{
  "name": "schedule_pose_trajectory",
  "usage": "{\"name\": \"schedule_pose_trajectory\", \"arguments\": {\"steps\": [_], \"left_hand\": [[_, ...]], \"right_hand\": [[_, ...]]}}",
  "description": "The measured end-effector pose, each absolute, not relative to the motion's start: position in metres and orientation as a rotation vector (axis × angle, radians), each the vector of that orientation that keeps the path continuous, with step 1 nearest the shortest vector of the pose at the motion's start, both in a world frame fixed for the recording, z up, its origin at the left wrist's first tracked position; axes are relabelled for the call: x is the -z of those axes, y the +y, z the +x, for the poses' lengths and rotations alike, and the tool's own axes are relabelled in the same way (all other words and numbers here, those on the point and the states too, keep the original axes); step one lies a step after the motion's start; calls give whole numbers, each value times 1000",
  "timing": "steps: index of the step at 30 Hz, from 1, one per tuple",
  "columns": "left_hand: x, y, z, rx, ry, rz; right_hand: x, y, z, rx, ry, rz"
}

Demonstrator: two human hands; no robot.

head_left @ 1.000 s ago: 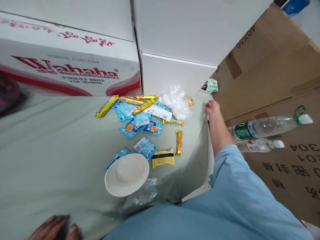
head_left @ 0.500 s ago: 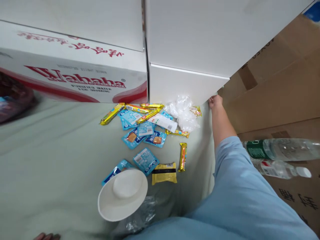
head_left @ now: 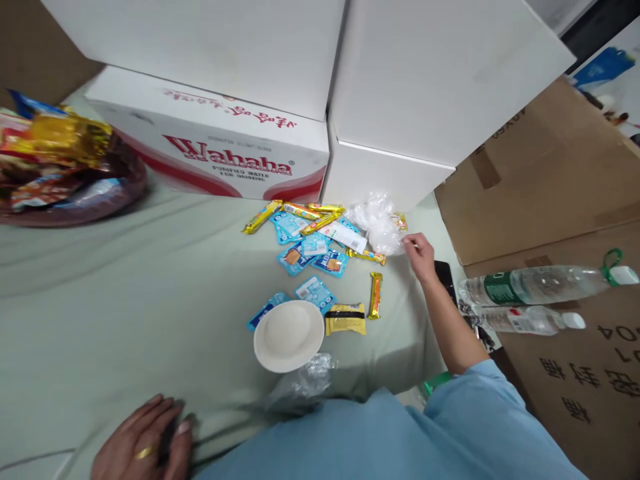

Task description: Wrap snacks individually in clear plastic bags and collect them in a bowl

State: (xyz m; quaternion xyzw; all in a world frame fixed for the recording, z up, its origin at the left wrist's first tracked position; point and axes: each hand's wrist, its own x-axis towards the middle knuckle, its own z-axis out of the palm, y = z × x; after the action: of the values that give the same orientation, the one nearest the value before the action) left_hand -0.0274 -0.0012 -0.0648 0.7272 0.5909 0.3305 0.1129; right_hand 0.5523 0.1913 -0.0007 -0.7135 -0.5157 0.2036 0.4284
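Note:
My right hand (head_left: 421,256) is beside the right edge of a crumpled clear plastic bag (head_left: 381,227), fingertips drawn together; whether they grip its edge or anything small, I cannot tell. My left hand (head_left: 143,443), wearing a gold ring, lies on the pale green cloth (head_left: 200,293) with its fingers stretched out. Blue snack packets (head_left: 315,293) and yellow snack sticks (head_left: 375,295) lie in a loose pile left of and below the bag, along with a white sachet (head_left: 344,235). Nearer me are a white paper bowl (head_left: 289,335) and a yellow packet (head_left: 346,319).
White boxes (head_left: 395,87) and a Wahaha water carton (head_left: 220,153) stand along the back. At left sits a dark red basket (head_left: 127,190) of snacks. Two plastic bottles (head_left: 550,283) and cardboard boxes (head_left: 540,180) are at right. Another clear plastic bag (head_left: 310,380) lies near my body.
My right hand has come back from the white box's lower right corner to beside the plastic bag. The view has shifted, so my left hand and the snack basket show more fully.

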Motion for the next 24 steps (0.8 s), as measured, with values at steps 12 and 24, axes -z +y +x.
{"name": "schedule_pose_trajectory", "arguments": {"steps": [12,24], "left_hand": [[23,33,-17,-1324,1803,2264],[1,238,-33,-1222,2203,1738]], "right_hand": [[10,221,514,-230,-1716,-1930],[-4,12,457,123,-1362,-1811]]}}
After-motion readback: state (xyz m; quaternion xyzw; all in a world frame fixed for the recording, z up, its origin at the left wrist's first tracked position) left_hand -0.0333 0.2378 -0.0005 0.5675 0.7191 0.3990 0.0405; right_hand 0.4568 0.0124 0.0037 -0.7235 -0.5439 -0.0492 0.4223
